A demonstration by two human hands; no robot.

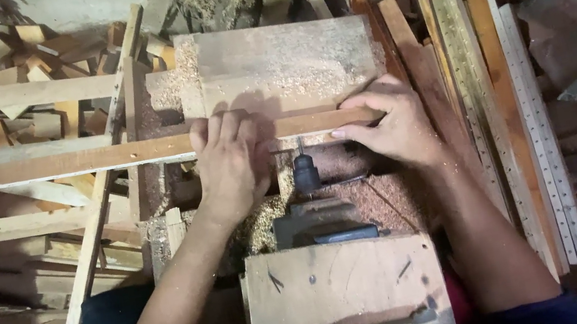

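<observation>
- Closest to me sits a grey, scuffed wooden housing over the machine, with a dark metal block just beyond it.
- From that block a horizontal drill chuck pokes forward, its thin bit pointing at the near edge of the wooden slat.
- My left hand lies flat, palm down, fingers together over the slat just left of the bit, pressing it down rather than wrapping it.
- My right hand pinches the slat's right end, thumb on the near edge and fingers spread over the top.
- The slat lies crosswise on the sawdust-strewn work table, its long left part reaching out past the table over the scrap pieces.
- To do this well, I judge that I should keep the slat flat and square to the bit, feed it evenly with both hands, and keep my left fingers clear of the bit line.
- To the right, a stack of long strips leans, some with rows of holes.
- Farthest off, offcuts lie heaped at upper left.
</observation>
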